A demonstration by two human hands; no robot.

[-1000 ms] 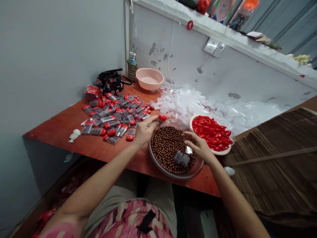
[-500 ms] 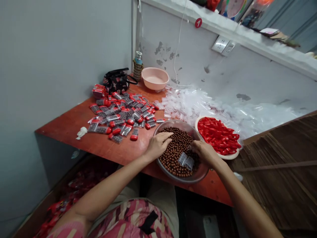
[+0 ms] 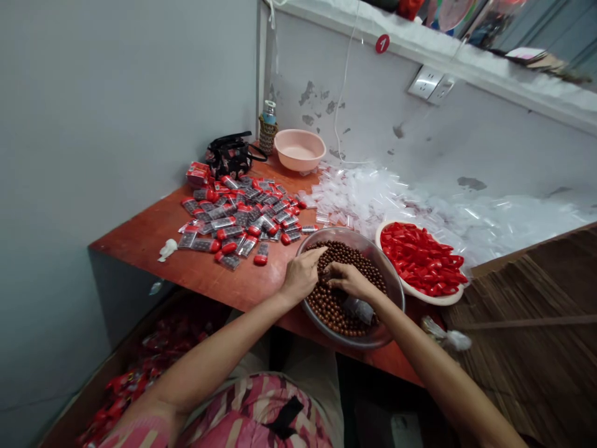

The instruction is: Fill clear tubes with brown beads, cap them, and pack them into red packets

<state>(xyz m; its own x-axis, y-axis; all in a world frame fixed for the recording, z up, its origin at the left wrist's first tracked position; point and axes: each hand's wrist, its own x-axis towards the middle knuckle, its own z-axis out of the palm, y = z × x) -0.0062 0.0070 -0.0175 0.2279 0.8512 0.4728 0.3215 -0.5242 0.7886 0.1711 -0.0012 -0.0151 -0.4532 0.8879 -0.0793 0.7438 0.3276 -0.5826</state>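
Two hands rested in the brown beads [image 3: 326,311]: left hand [image 3: 301,277] open on them, right hand [image 3: 349,280] curled, grip unclear, plastic bag [image 3: 359,310] just below it; hands closer together than earlier.

The head-worn camera looks forward and down from above the person's lap [image 3: 261,404], across the front edge of the wooden worktop [image 3: 153,255] toward the wall corner [image 3: 258,74]. It sits close above the left hand [image 3: 302,277] and right hand [image 3: 351,280], just below frame centre, and its view is tilted.

Both hands [image 3: 321,278] among brown beads [image 3: 329,314]
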